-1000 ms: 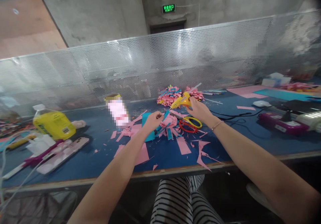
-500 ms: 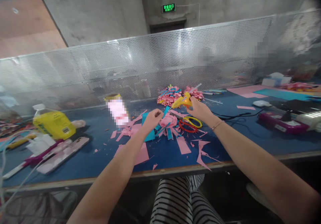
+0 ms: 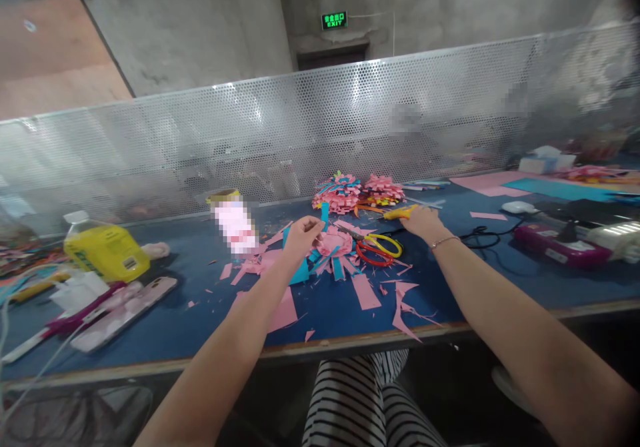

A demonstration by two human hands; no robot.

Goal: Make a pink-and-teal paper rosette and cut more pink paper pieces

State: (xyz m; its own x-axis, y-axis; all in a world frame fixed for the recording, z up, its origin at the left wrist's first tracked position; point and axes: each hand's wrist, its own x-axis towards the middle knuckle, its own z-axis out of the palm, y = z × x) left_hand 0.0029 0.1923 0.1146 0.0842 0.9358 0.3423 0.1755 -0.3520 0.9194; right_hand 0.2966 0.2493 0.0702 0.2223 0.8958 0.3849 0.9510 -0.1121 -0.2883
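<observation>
Your L hand pinches a blue paper strip, fingertips closed, nr pink/blue paper flower on tbl. Your R hand is closed on yellow glue gun, low over tbl; firmness n/c (can't tell). Scissors just R of flower.

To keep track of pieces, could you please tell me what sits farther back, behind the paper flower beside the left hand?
Behind the paper flower are a pink-and-blue paper bundle and, to its right, a mostly pink one. Their far sides and undersides are hidden.
</observation>
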